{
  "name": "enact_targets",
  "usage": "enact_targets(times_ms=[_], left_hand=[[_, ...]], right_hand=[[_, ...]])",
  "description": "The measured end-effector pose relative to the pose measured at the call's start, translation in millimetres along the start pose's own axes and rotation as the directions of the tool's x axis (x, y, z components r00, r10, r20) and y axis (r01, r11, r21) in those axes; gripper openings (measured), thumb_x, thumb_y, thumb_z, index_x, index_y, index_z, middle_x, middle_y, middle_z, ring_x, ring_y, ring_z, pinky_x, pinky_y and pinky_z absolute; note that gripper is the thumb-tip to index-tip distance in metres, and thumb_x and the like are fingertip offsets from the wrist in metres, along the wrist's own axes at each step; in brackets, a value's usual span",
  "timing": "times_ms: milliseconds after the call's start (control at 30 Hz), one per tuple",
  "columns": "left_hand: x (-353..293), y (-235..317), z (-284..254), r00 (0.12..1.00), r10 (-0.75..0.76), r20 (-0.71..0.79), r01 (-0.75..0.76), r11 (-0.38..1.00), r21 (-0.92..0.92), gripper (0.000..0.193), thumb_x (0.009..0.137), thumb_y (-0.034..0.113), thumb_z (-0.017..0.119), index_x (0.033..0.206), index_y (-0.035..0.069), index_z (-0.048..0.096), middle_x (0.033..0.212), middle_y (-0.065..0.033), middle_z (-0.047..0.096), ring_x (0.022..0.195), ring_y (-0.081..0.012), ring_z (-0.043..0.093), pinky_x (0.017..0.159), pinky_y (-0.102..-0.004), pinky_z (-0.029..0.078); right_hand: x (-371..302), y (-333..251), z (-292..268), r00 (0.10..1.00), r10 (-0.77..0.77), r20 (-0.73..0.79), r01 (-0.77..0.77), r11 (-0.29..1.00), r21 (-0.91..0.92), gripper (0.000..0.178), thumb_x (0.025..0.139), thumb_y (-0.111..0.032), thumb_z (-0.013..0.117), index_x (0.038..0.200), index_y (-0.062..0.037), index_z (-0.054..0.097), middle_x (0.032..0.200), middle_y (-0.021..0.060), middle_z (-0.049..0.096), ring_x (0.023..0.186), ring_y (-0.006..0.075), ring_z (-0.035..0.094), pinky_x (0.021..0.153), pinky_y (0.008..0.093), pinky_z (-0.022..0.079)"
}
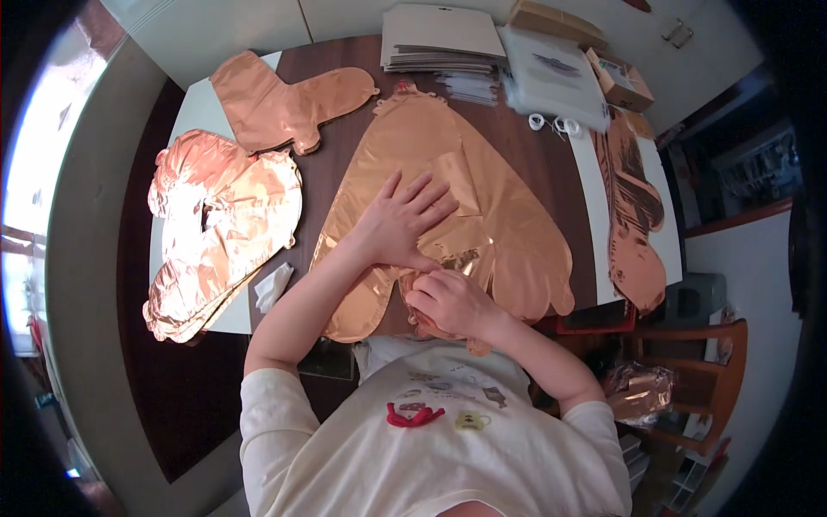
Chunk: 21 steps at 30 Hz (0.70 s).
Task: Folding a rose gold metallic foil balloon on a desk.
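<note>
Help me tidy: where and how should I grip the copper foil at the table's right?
Grip the copper foil by its rounded near end, probably from the near side, since that lobe seems to jut past the edge of the table.

Mid-frame, a large foil balloon point(517, 250) lies on the table point(544, 168), the left hand point(401, 222) on its middle and the right hand point(450, 302) below. On the frame's left, an upper foil pile point(276, 103) lies behind a lower foil pile point(250, 202), with a tissue point(274, 286) between the latter and the balloon. At the top, a card stack point(444, 39) lies behind the balloon, plastic bags point(551, 86) to its right, then a small box point(620, 79), with a right-side foil pile point(633, 258) before it
</note>
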<state>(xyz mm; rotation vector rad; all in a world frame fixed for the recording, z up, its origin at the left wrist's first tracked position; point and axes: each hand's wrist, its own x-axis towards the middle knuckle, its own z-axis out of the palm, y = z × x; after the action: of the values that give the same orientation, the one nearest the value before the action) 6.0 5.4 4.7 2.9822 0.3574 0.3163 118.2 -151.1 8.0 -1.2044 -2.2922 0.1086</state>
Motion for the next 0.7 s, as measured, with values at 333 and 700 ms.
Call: enact_targets(times_ms=[333,700], left_hand=[[-0.7,1.8,-0.8,1.000,0.000,-0.014,0.000,1.000,-0.018,0.100,0.058,0.074,0.061,0.138,0.018,0.039,0.143,-0.0100,0.036,0.135,-0.0322,0.027,0.107,-0.0588,0.017],[-0.8,1.7,-3.1,0.999,-0.009,0.038,0.010,1.000,-0.030,0.102,0.058,0.071,0.063,0.141,0.018,0.034,0.147,-0.0090,0.030,0.136,-0.0321,0.025,0.108,-0.0582,0.015]], right_hand=[[-5.3,3.0,1.3,0.998,-0.041,-0.038,0.046,0.991,0.128,0.014,0.071,-0.012,0.059,0.083,-0.0042,0.056,0.080,0.0076,0.056,0.077,0.0232,0.059,0.072,0.0347,0.051],[-6.1,3.0,-1.9,0.995,-0.010,-0.096,0.028,0.982,0.185,0.013,0.069,-0.011,0.062,0.080,-0.0050,0.060,0.081,0.0054,0.058,0.079,0.0215,0.059,0.074,0.0351,0.050]])
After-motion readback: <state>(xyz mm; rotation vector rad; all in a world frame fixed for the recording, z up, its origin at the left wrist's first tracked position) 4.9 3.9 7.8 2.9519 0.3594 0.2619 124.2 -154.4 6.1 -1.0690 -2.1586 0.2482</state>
